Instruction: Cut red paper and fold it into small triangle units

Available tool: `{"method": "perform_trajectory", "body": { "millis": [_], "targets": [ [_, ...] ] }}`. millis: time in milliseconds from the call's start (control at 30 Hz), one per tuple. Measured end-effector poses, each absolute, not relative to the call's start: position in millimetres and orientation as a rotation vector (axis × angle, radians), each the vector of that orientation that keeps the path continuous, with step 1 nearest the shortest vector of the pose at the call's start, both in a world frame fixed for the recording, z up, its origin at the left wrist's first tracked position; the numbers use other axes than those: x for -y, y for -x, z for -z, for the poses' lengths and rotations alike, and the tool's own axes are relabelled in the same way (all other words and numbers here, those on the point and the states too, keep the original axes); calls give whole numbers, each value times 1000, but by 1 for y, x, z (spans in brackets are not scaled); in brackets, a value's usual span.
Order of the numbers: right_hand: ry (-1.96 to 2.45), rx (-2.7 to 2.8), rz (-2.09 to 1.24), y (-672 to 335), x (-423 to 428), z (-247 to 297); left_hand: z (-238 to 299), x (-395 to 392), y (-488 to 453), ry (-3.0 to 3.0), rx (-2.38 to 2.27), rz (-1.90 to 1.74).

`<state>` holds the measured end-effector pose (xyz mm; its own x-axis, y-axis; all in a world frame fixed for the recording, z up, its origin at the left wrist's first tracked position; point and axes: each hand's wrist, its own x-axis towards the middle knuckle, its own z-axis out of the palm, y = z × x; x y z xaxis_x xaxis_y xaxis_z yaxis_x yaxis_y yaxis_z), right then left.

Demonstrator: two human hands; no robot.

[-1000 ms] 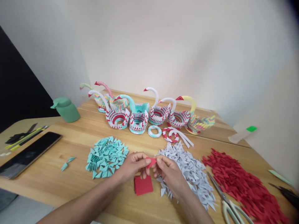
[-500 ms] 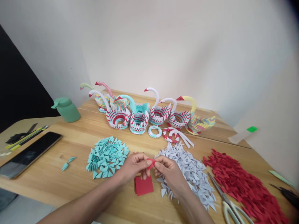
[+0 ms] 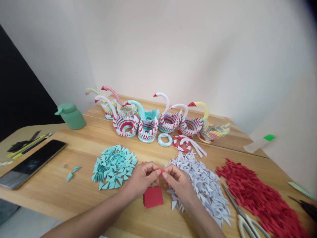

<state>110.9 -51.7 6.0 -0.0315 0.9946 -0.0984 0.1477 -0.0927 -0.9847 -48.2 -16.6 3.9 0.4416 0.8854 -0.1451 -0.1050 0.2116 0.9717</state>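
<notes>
Between my two hands is a small piece of red paper (image 3: 160,171), partly folded and mostly covered by fingers. My left hand (image 3: 145,177) pinches its left end with thumb and fingertips. The right end is pinched by my right hand (image 3: 177,178). Just below the hands lies a stack of red paper rectangles (image 3: 153,197). Turquoise folded paper triangles (image 3: 114,167) are heaped to the left of my left hand. White paper triangles (image 3: 200,185) lie beneath and beyond my right wrist, and a larger pile of red triangles (image 3: 260,198) is farther right.
Several paper swans (image 3: 147,129) stand along the back, with a turquoise-and-white ring (image 3: 164,139) and a red-and-white ring (image 3: 181,143) before them. Scissors (image 3: 241,211) lie between the white and red piles. A phone (image 3: 33,163) and a green jug (image 3: 71,115) are at left.
The red paper shows less between my fingers and looks narrower, as my fingertips press it. Both hands stay in nearly the same place.
</notes>
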Motion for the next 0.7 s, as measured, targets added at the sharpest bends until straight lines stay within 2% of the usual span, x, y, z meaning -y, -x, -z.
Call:
{"method": "perform_trajectory", "body": {
  "millis": [233,367,700],
  "targets": [
    [1427,1588,-728,-122,55,-14,-7,10,56,-924,-687,-707],
    [1263,1806,-452,-125,53,-16,-8,11,56,-846,-651,-650],
    [1002,2020,-327,-125,51,-19,-10,15,55,-772,-615,-612]
  ]
}}
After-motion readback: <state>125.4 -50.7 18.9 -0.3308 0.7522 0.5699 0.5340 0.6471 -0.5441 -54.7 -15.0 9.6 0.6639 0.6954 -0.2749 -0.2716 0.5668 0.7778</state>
